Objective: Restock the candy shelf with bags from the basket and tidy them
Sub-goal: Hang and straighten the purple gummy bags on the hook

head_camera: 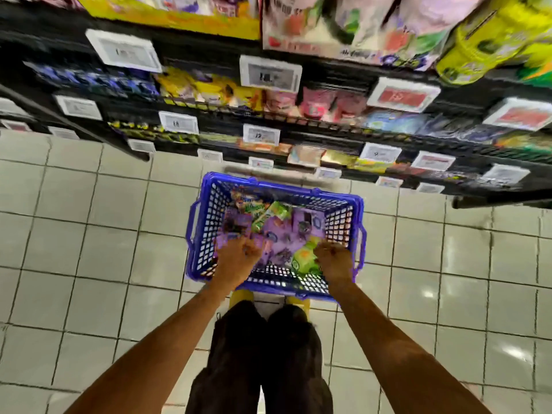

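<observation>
A blue plastic basket stands on the tiled floor in front of my feet, filled with purple candy bags and green bags. Both my hands reach down into it. My left hand has curled fingers on a purple bag at the near left of the basket. My right hand curls its fingers at the edge of a green bag at the near right. The candy shelf rises just behind the basket with rows of bags and price tags. The picture is blurred.
Black shelf tiers run across the top, stocked with yellow, pink, blue and purple packs. White price labels jut from the shelf edges. Pale floor tiles lie left and right of the basket. My dark trousers and yellow shoes are below it.
</observation>
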Motion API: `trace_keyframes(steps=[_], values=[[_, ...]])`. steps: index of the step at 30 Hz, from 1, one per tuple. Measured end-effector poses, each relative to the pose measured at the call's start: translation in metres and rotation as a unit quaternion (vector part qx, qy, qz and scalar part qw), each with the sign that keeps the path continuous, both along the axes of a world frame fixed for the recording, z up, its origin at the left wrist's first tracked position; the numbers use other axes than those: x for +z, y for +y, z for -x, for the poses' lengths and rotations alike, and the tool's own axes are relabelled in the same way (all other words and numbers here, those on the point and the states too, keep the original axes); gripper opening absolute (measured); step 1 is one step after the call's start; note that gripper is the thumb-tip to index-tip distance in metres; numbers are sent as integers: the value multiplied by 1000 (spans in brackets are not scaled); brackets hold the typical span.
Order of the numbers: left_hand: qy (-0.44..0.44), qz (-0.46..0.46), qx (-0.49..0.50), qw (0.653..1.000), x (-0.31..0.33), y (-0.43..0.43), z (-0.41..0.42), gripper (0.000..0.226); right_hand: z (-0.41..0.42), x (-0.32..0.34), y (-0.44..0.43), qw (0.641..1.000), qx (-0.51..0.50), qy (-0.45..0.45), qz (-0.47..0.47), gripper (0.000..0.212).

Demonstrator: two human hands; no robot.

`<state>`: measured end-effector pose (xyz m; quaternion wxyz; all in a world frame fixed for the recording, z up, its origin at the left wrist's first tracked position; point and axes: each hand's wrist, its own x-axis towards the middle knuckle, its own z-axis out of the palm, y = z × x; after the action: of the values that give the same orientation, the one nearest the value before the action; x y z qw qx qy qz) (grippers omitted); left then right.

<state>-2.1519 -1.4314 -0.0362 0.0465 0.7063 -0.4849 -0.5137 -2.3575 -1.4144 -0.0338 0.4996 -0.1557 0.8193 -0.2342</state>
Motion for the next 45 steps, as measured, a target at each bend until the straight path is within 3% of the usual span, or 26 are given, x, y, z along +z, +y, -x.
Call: trace_keyframes(steps=[2,6,9,12,15,17,20,25,32,35,38,40,43,45], values=[[-9,-31,-24,999,-45,7,-2,12,1,-49,4,999,38,-11,-34,17],[-43,-82,-52,994,-128,13,-11,22,3,-143,11,991,78,-63,-87,31],[-68,-97,-56,991,-190,15,-25,5,-2,-205,10,987,71,-72,-125,32],[-134,-97,-64,984,-245,11,-37,45,-12,-253,3,985,78,-51,-146,29],[-269,-33,-129,954,-285,4,-40,50,-32,-283,-6,984,71,-83,-143,29],[-280,0,-22,960,-301,2,-36,63,-49,-297,-6,984,35,-101,-139,27],[-197,2,127,972,-314,3,-29,85,-74,-303,0,981,-80,-126,-124,32],[-191,-103,176,960,-315,6,-32,105,-79,-296,1,982,-130,-105,-87,17],[-45,-139,303,942,-267,1,-34,57,-54,-237,-3,978,-171,-118,31,5],[60,-131,312,939,-208,-4,-24,48,-39,-183,-6,966,-194,-150,84,6],[170,-115,290,935,-123,-16,-14,30,-19,-108,-14,955,-203,-181,121,23],[220,-89,274,932,-64,-27,-4,36,-7,-52,-20,953,-185,-196,140,20],[262,-24,262,929,37,-47,10,64,6,46,-33,949,-186,-207,147,21],[304,-2,257,917,94,-59,20,51,8,103,-39,947,-185,-215,150,26]])
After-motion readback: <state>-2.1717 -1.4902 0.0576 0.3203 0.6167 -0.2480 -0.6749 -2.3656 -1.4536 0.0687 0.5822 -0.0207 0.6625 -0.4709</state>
